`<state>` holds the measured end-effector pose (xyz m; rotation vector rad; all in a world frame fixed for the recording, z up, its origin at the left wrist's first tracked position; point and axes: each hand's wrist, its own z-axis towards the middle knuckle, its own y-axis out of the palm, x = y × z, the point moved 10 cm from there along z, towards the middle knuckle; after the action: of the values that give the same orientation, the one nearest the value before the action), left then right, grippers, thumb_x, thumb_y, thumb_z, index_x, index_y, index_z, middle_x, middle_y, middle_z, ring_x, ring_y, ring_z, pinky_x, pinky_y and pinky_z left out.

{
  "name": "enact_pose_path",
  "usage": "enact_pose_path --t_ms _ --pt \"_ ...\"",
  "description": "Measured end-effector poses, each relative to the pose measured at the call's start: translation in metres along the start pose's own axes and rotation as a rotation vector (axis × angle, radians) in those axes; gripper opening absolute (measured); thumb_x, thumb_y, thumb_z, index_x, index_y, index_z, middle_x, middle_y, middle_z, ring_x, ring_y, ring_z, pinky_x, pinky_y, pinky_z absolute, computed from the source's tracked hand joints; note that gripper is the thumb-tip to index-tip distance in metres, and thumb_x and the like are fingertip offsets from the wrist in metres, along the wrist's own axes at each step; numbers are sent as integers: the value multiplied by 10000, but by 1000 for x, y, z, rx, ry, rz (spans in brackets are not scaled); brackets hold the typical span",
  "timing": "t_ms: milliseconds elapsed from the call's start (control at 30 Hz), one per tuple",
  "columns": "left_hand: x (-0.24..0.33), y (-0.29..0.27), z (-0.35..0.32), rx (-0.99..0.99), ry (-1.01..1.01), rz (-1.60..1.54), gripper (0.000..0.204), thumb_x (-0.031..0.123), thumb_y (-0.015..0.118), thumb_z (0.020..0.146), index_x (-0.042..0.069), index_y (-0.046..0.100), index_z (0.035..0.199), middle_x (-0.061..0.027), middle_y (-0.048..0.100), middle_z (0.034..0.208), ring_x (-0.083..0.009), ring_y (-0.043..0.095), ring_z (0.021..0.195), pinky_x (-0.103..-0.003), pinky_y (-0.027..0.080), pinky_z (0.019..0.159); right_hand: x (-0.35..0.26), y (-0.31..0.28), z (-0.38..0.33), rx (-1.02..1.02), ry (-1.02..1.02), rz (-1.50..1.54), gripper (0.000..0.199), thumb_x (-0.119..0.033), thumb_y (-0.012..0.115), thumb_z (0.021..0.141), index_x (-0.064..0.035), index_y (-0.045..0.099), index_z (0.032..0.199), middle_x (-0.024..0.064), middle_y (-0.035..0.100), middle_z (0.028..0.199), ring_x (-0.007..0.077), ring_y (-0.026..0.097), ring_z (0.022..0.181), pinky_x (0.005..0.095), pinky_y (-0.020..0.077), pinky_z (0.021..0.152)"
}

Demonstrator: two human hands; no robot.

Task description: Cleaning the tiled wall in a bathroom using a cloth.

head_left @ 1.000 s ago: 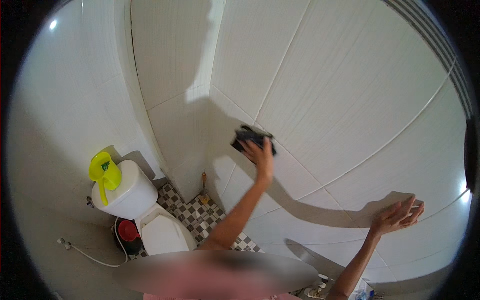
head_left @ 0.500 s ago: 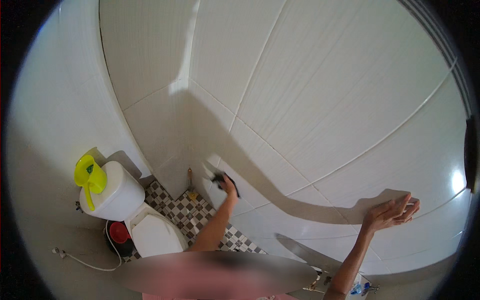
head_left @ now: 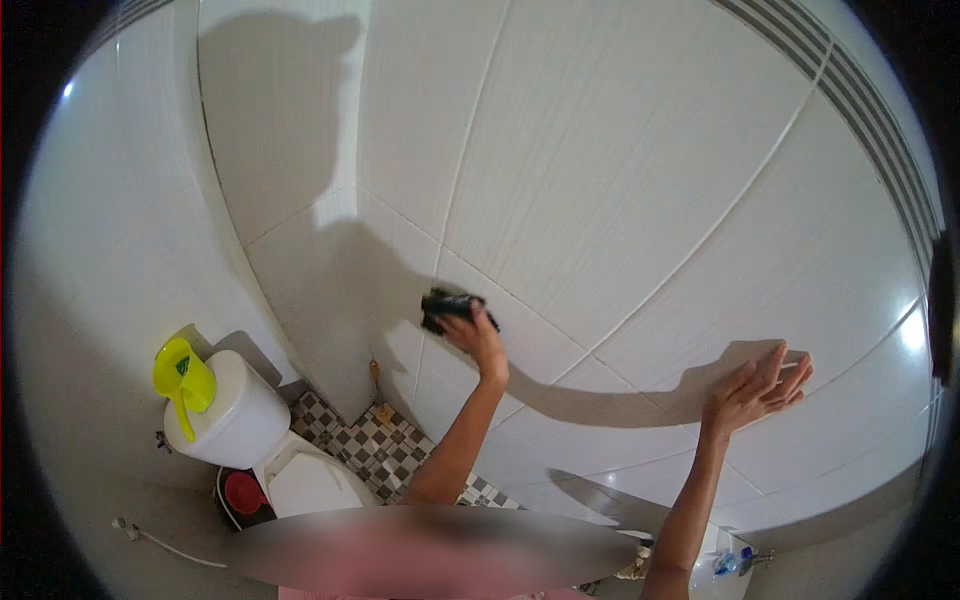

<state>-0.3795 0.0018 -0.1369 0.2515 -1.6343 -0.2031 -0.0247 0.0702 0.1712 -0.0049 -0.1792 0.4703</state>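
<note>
Black pad point(head_left: 450, 303) is higher up the wall point(head_left: 600, 200) than half a second ago, when it was way lower. Left hand point(head_left: 478, 340) is gripping it, fingers over its lower edge. Right hand point(head_left: 752, 396) is open, fingers spread, well off to the pad's right.

The left forearm point(head_left: 458, 445) slants up to the right, while the left hand point(head_left: 476, 342) bends leftward, closed in a grip. The right forearm point(head_left: 692, 505) rises steeply; the right hand point(head_left: 748, 398) is open, its fingers point(head_left: 773, 368) slightly parted, tilting rightward.
</note>
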Motion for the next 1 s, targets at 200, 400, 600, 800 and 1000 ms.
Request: enact_pose_path --t_ms 200,400,600,800,1000 --pt "93 48 -149 -379 685 303 751 409 548 859 -108 260 1321 -316 -21 1451 -539 -67 1310 -693 56 979 4 1 0 -4 16 29 408 -292 384 949 -237 365 1354 66 203 1459 254 121 1378 531 33 1100" --pt "-82 32 -214 -712 523 581 796 312 571 832 -168 141 1300 -390 8 1399 -534 -39 1304 -610 -12 1039 3 0 -1 18 -21 42 406 -296 380 954 -233 365 1355 65 208 1456 255 123 1378 518 23 1102" --pt "-139 -7 -56 -244 31 246 770 356 490 881 -170 147 1327 -391 21 1403 -510 30 1312 -561 37 1068 5 -2 0 -3 10 57 409 -290 386 952 -244 361 1357 65 199 1462 255 117 1379 515 19 1101" --pt "31 10 28 -56 315 182 661 344 476 901 -128 252 1305 -340 73 1431 -472 28 1337 -568 61 1063 2 -2 1 2 14 68 407 -246 400 953 -216 370 1358 57 206 1462 240 134 1377 514 36 1095" --pt "134 48 -124 -385 884 215 436 346 630 777 -66 556 896 -320 61 1449 -533 -64 1319 -732 -14 946 -1 -1 2 14 31 90 406 -248 413 946 -222 383 1350 61 210 1465 247 136 1376 505 36 1102"
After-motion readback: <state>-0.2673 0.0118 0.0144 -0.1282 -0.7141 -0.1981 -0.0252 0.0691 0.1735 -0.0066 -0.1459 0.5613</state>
